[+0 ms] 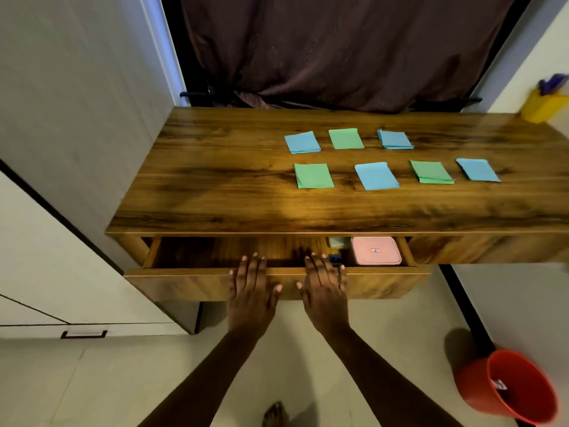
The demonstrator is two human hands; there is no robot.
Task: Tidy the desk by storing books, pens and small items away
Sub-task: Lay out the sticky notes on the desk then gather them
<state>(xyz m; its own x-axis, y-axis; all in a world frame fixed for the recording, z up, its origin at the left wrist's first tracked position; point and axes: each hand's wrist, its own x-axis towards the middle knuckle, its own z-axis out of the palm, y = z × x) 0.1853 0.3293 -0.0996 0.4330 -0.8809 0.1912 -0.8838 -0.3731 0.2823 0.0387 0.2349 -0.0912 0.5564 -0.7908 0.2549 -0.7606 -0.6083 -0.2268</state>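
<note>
**Both hands flat on open drawer front, paper pads on bench**

Floor is pale, smooth tile; one bare foot at the bottom edge. One red plastic bucket, round, stands on the floor at right. Two bare forearms reach forward.

Left grip and right grip are both spread, fingers straight, palms down on the top edge of the drawer front, holding nothing, fingertips reaching over into the drawer. The drawer is pulled out, glossy wood grain.

Inside at right: one pink box, rounded corners, small label on the lid; one pale green item behind it to the left; one small dark item just beside the right fingers, too dim to identify.

Bench top is long, rectangular, dark-streaked brown wood with sheen. Seven flat rectangular paper pads lie on it in two rows: four blue, three green, all apart.

Far right corner: one yellow holder with purple bits in it. Behind: brown draped curtain. Left: white cabinet panels.
</note>
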